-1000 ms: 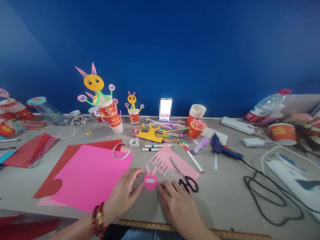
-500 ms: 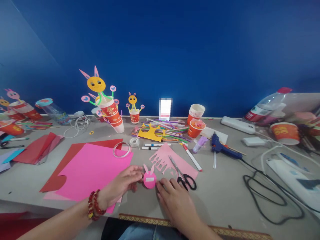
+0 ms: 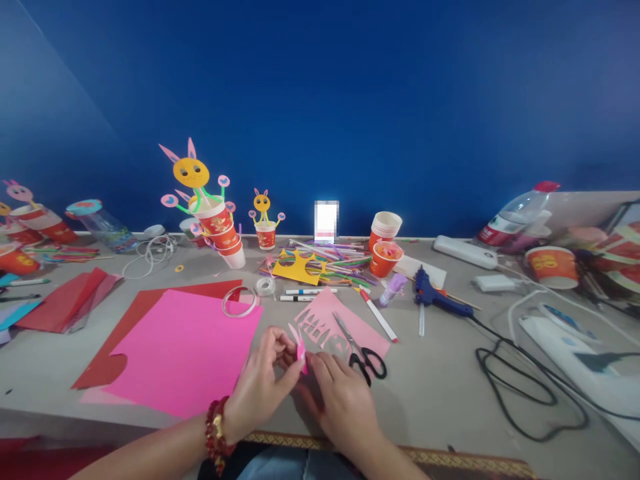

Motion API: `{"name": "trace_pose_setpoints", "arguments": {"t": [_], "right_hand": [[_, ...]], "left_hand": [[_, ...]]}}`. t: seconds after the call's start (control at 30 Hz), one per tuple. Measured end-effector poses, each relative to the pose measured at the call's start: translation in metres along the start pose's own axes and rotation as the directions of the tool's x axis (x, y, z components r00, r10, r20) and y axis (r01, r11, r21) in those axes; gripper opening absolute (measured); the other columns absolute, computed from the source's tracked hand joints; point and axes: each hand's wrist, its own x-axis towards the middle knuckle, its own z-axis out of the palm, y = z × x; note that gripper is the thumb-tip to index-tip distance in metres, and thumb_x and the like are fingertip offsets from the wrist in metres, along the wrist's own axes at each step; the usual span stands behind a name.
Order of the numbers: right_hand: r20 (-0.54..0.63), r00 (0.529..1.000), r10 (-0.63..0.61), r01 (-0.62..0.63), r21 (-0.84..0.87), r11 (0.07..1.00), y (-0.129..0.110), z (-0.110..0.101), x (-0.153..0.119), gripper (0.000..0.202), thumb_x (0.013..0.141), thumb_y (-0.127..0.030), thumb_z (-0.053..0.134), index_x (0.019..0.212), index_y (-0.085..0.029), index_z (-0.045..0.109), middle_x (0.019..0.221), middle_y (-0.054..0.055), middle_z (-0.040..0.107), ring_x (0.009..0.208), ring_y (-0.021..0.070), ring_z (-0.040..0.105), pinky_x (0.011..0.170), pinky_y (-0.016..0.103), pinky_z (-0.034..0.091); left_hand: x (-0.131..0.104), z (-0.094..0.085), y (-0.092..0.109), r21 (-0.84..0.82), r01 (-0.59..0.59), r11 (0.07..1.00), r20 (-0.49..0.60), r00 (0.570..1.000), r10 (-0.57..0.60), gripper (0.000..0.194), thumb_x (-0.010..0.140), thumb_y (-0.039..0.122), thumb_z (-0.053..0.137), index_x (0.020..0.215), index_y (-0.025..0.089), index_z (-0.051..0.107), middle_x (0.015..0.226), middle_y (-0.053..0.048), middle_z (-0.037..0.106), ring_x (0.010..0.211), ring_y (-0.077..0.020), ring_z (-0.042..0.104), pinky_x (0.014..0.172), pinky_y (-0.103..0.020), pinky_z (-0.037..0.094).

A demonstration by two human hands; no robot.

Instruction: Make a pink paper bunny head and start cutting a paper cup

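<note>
A small pink paper rabbit head (image 3: 301, 355) with two pale ears is between my hands, raised off the table and turned nearly edge-on. My left hand (image 3: 267, 373) pinches its left side, fingers behind and thumb in front. On the other side, my right hand (image 3: 343, 393) has its fingers closed at the rabbit head's right edge; its thumb is partly hidden below. Just right of that hand lie black-handled scissors (image 3: 367, 360), resting partly on a light pink paper sheet (image 3: 333, 313) with cut-outs.
Bright pink paper (image 3: 185, 347) lies to the left, with a roll of clear tape (image 3: 239, 302) on its corner. Behind are markers (image 3: 307, 298), a yellow paper scrap (image 3: 300, 267) and paper cups (image 3: 386, 259). At right are a blue glue gun (image 3: 437, 297) and its black cord (image 3: 520, 393).
The rabbit head has turned from facing me, its white strip showing, to nearly edge-on. My left hand has moved right and wrapped its thumb around the front; my right hand has closed in.
</note>
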Motion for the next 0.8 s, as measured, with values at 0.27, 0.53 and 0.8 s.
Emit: {"name": "trace_pose_setpoints", "arguments": {"t": [0.27,0.53,0.8], "right_hand": [[-0.218,0.975,0.036,-0.011,0.115,0.993,0.012,-0.012,0.012,0.018,0.092,-0.023,0.045,0.084,-0.017,0.061,0.073,0.008,0.068,0.064,0.0197,0.061,0.057,0.026,0.040],[-0.121,0.912,0.392,-0.325,0.371,0.870,0.072,-0.024,0.021,0.041,0.091,-0.049,0.046,0.072,-0.018,0.064,0.057,0.003,0.066,0.050,0.0169,0.058,0.048,0.024,0.040],[-0.144,0.924,0.354,-0.312,0.251,0.916,0.076,-0.016,0.020,0.038,0.091,-0.043,0.045,0.076,-0.017,0.067,0.064,0.005,0.069,0.054,0.0175,0.059,0.050,0.025,0.040]], "left_hand": [[0.010,0.010,0.025,0.188,-0.347,0.919,0.032,0.937,0.347,0.015,0.089,0.019,0.055,0.098,0.022,0.043,0.092,-0.003,0.060,0.079,-0.0145,0.060,0.074,-0.028,0.052],[0.052,-0.006,-0.008,0.579,-0.503,0.642,0.328,0.864,0.382,0.014,0.097,0.020,0.044,0.103,0.020,0.057,0.099,-0.006,0.062,0.095,-0.0213,0.058,0.083,-0.035,0.049],[0.072,0.001,-0.021,0.701,-0.492,0.516,0.409,0.870,0.274,0.016,0.096,0.013,0.044,0.096,0.017,0.060,0.100,-0.007,0.059,0.099,-0.0226,0.055,0.091,-0.040,0.048]]}}
